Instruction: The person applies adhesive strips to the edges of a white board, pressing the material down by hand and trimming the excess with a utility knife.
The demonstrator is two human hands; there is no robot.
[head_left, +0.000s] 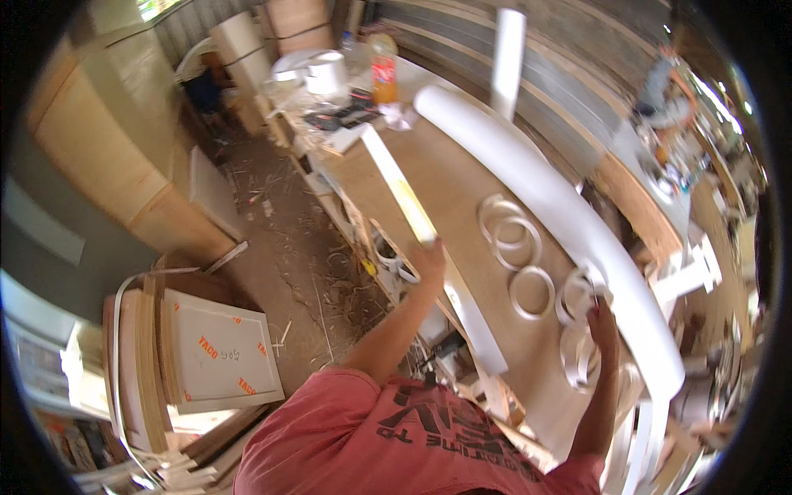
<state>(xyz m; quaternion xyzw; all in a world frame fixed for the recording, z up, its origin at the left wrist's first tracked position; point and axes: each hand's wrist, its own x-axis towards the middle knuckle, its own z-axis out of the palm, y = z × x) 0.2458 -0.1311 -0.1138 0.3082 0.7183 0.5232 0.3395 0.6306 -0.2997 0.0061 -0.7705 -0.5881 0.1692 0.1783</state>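
A long, narrow white strip (477, 322) with a yellowish stretch lies along the left side of the brown work table (388, 186). My left hand (429, 260) is closed around its middle. Over on the right, my right hand (604, 320) is closed beside a white coiled band (575, 297); a small dark thing shows at its fingertips, too blurred to name. More loose white coils (532, 293) rest between my hands, some overlapping. A large white roll (544, 202) stretches along the table's far right side.
A bottle of orange drink (384, 78), white tape-like rolls (327, 76) and dark tools (342, 114) crowd the far end. Stacked panels (219, 346) stand at left beside a littered floor (305, 289). Another person (664, 95) is at the far right.
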